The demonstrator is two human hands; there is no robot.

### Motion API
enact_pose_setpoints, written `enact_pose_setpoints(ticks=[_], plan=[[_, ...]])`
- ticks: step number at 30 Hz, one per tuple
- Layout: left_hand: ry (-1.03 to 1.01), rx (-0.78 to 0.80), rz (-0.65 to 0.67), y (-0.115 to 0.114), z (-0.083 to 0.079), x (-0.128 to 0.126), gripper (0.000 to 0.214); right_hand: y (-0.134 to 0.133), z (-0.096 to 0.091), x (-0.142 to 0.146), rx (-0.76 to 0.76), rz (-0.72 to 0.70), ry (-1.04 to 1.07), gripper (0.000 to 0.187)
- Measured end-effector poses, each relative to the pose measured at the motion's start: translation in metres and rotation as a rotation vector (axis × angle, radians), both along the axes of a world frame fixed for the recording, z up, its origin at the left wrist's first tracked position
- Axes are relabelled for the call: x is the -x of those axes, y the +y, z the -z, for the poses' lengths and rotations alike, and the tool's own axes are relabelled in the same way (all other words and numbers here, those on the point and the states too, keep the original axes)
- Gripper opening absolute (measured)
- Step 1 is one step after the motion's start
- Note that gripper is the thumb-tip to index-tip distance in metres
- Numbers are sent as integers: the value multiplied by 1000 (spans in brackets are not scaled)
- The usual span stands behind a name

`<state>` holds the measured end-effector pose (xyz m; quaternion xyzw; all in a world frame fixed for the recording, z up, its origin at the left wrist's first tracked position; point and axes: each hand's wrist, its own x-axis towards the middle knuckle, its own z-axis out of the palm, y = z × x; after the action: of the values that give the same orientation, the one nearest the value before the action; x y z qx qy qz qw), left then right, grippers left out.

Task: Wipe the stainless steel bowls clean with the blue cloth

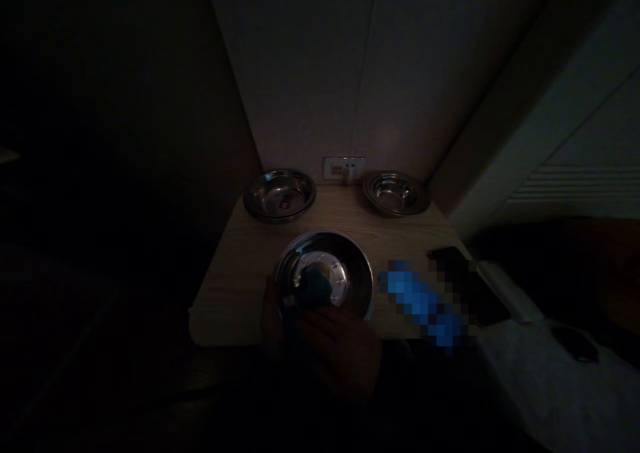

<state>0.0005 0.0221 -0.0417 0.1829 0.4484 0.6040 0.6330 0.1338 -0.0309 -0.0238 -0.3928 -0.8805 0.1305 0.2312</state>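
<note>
A shiny metal bowl point(361, 259) stands near the front edge of the small wooden table. At its left rim is my left hand point(271, 323), its fingers closed on the bowl's side and mostly lost in shadow. My right hand point(345, 349) reaches over the front of the bowl, with its fingers pressed on a dark teal cloth point(317, 286). Part of that cloth lies inside the bowl, and another part hangs over the front rim between my hands. The dim light hides the fingertips.
Metal bowls point(279, 196) sit at the table's back left, and nested ones point(397, 194) at the back right. A wall socket point(344, 169) is behind. To the right lie a pixelated blue item point(417, 303), a dark flat phone-like thing point(480, 293) and a dark oval object point(575, 343).
</note>
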Motion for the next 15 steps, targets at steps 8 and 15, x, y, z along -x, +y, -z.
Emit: enact_pose_setpoints(ticks=[8,15], plan=[[-76,95,-143,-3,-13,-10,26,-6,-6,-31,52,-44,-87,50],[156,102,-101,-4,-12,3,26,23,-23,23,133,89,-103,42]])
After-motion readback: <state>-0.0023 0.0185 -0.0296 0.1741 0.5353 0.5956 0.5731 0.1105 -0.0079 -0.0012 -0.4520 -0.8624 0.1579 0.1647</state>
